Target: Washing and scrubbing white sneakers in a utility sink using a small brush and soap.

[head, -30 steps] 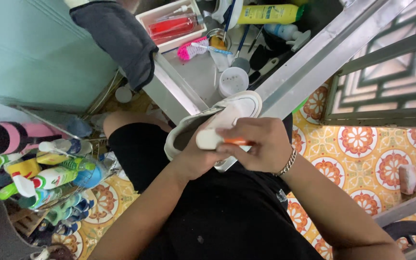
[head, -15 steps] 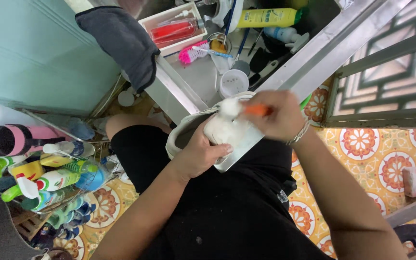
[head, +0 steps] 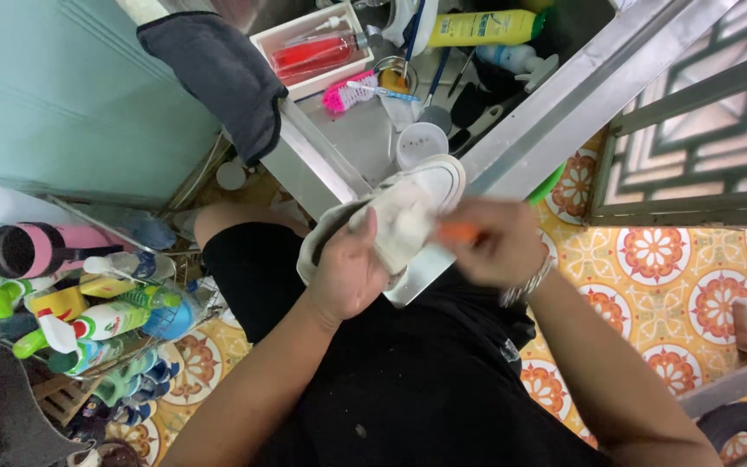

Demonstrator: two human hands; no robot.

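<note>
The white sneaker [head: 408,216] rests over the lap against the edge of the metal sink [head: 347,147], sole side toward the toe at upper right. The left hand [head: 347,268] clasps its middle from below, thumb across the upper. The right hand [head: 494,242], blurred, is closed around an orange-handled brush [head: 456,232] touching the shoe's side.

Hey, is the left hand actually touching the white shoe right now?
Touching. The head view shows the left hand wrapped over the side of the white shoe, fingers pressed on it with no gap, while the right hand holds an orange-handled brush against it.
</note>
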